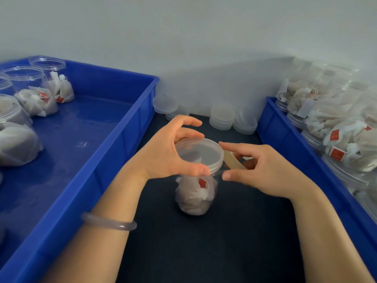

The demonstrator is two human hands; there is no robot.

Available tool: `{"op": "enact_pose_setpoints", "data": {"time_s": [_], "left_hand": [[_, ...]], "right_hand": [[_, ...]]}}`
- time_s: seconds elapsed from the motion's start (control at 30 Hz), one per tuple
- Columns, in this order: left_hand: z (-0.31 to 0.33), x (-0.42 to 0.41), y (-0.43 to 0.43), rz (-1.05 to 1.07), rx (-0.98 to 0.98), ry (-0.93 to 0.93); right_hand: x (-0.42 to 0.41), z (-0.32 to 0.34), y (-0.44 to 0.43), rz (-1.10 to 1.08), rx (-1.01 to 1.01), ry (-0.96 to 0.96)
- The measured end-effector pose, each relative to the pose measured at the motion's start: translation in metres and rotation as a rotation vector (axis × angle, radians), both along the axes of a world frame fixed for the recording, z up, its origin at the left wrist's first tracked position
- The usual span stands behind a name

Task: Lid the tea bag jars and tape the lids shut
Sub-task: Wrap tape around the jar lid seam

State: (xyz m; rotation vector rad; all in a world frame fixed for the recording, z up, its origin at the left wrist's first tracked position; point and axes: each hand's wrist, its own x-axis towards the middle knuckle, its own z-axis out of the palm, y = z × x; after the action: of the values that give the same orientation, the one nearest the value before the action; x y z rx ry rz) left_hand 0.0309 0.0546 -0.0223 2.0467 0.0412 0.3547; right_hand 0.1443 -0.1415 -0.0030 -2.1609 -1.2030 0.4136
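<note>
On the central clear plastic tea-bag jar [193, 195], the translucent round lid [199, 155] is gripped by the left hand [161, 154]; a beige tape strip [234, 162] is pinched by the right hand [265, 170]. A blue plastic tray [114, 152] is set at 9 o'clock, a second tray [285, 135] at 3.

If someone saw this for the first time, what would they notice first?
At centre, the left hand grips the clear lid on a jar of tea bags standing on the dark table, while the right hand pinches tan tape beside the lid's rim. Next come the bright blue trays: the left tray holds open jars, and the right tray is piled with filled jars.
</note>
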Motion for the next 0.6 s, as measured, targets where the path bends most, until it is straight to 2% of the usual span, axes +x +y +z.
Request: {"op": "enact_pose_setpoints", "data": {"time_s": [0.27,0.33,0.43,0.6], "left_hand": [[0.019,-0.005,-0.013,-0.091,0.213,0.142],[0.025,-0.006,-0.023,-0.060,0.372,0.186],[0.027,0.000,-0.046,0.091,0.621,0.156],[0.030,-0.003,-0.045,-0.003,0.536,0.219]], "right_hand": [[-0.001,-0.005,0.003,-0.010,0.040,0.016],[-0.004,-0.004,0.003,-0.004,0.034,0.006],[-0.007,-0.005,0.003,-0.028,0.010,0.002],[-0.007,-0.003,-0.004,0.005,-0.059,0.109]]}}
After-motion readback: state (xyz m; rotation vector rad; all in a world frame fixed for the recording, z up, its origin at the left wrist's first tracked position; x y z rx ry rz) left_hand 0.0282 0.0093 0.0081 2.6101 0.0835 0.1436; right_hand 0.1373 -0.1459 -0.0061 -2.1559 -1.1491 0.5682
